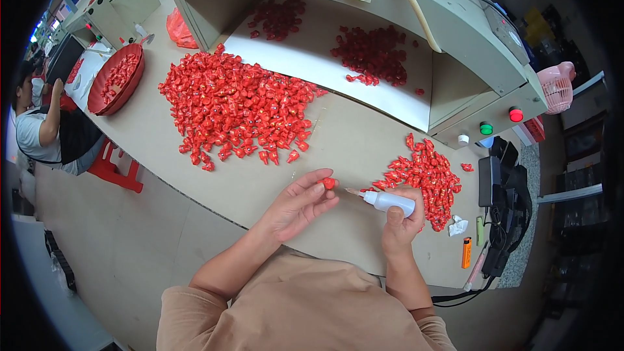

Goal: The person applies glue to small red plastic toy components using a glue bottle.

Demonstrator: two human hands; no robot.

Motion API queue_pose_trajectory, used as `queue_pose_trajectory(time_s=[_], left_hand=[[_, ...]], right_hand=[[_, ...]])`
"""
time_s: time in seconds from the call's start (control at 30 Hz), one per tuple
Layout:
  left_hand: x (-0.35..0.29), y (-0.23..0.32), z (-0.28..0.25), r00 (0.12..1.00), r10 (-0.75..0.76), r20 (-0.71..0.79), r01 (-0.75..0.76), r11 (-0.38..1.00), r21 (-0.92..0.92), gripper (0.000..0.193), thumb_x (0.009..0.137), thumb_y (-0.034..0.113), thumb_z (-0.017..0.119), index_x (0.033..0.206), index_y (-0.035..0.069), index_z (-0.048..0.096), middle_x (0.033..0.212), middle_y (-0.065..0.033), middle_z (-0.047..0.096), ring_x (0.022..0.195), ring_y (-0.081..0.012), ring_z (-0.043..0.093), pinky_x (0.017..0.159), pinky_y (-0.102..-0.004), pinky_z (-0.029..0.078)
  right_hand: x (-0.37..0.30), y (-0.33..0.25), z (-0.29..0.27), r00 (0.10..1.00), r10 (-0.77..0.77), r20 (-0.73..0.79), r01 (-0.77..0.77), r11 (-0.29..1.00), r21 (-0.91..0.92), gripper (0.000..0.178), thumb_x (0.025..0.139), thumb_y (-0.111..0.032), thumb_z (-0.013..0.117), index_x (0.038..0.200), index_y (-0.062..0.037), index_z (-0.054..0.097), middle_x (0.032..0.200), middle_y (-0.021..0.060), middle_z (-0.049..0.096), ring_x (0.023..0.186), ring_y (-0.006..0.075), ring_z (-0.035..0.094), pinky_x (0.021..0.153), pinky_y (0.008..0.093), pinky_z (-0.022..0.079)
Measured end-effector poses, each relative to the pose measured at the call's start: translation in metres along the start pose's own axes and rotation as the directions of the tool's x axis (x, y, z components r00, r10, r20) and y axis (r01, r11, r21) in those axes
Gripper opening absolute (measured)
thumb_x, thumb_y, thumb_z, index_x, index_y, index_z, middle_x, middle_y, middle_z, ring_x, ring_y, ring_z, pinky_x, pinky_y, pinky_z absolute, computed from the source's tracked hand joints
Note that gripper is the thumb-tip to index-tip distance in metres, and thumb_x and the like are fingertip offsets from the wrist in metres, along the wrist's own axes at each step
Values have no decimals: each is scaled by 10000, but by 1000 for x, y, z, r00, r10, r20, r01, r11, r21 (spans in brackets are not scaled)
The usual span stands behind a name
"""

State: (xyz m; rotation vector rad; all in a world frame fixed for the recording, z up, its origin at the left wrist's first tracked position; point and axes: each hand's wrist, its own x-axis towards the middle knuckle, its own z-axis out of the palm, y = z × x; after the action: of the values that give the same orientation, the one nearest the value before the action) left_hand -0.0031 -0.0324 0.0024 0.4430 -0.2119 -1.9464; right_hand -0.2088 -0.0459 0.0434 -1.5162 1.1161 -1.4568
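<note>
My left hand (pixel 298 204) pinches one small red plastic piece (pixel 329 183) between thumb and fingertips above the table. My right hand (pixel 401 218) grips a small white squeeze bottle (pixel 388 201), its thin nozzle pointing left at the red piece, a short gap away. Just beyond my right hand lies a small heap of the same red pieces (pixel 426 175). A much larger heap of red pieces (pixel 234 105) covers the table to the upper left.
A grey machine with a white conveyor belt (pixel 312 58) carries more red pieces; it has red and green buttons (pixel 500 121). A red bowl (pixel 116 79) sits far left. An orange lighter (pixel 466 252), cables and a black box lie right. Another person sits at left.
</note>
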Motion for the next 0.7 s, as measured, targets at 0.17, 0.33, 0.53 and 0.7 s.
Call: queue_pose_trajectory(time_s=[0.17, 0.33, 0.53, 0.7], left_hand=[[-6, -4, -2, 999, -38, 36, 38, 999, 7, 330, 943, 122, 547, 1260, 39, 511, 1176, -95, 584, 991, -162, 598, 957, -347, 498], [-5, -6, -3, 997, -52, 65, 49, 997, 57, 323, 960, 174, 528, 1270, 84, 517, 1193, -69, 581, 1007, -158, 574, 899, -349, 494], [-4, -7, 0, 998, -59, 25, 57, 996, 65, 277, 952, 174, 538, 1221, 105, 546, 1137, -50, 608, 982, -153, 570, 852, -347, 473], [-4, -7, 0, 997, -72, 23, 70, 993, 96, 287, 956, 191, 538, 1230, 106, 540, 1157, -41, 600, 989, -137, 559, 872, -335, 460]], right_hand=[[0, 4, 2, 994, -81, 67, 83, 996, -29, 518, 839, -519, 639, 918, -23, 515, 837, 86, 576, 770, 155, 526, 691, 285, 433], [-2, 7, 2, 983, -149, 111, 157, 985, -66, 478, 852, -474, 646, 924, -21, 512, 813, 93, 594, 725, 158, 541, 638, 274, 444], [1, 11, 0, 948, -289, 131, 303, 948, -99, 366, 811, -311, 739, 908, -4, 566, 773, 117, 628, 633, 183, 576, 561, 283, 462], [3, 11, 0, 938, -316, 145, 334, 934, -125, 346, 795, -282, 755, 895, -9, 566, 769, 115, 631, 623, 192, 568, 558, 291, 453]])
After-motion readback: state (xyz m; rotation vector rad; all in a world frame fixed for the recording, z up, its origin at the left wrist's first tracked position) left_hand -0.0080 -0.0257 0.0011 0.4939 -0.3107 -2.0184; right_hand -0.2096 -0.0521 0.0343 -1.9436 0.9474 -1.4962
